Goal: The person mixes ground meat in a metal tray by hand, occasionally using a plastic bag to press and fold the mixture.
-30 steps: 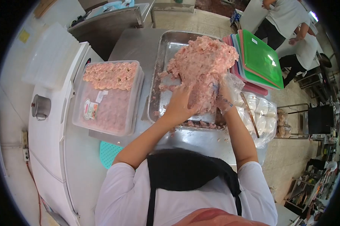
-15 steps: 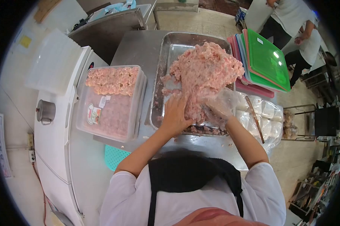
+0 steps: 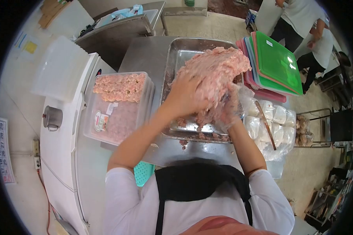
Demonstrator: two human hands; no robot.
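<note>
A large mound of pink ground meat (image 3: 219, 68) lies in a deep steel tray (image 3: 164, 117). My left hand (image 3: 186, 96), bare and blurred by motion, is cupped over the near left side of the mound, its fingers and thumb pressed into the meat. My right hand (image 3: 228, 109) wears a clear plastic glove or bag and grips the mound's near right side, with meat stuck on it. Its fingers are partly hidden by the plastic and the meat. Smears and small bits of meat cling to the tray's near side.
A clear plastic container (image 3: 117, 113) with shaped meat portions stands left of the tray. Stacked coloured lids (image 3: 278, 62) and bagged white packs (image 3: 278, 129) with a wooden stick (image 3: 265, 125) are on the right. A white freezer (image 3: 61, 156) stands at left. Two people (image 3: 301, 27) stand beyond.
My left hand has moved up from the tray's near side onto the mound. The mound has been folded over and looks broader and smoother. My right hand stays at its near right side.
</note>
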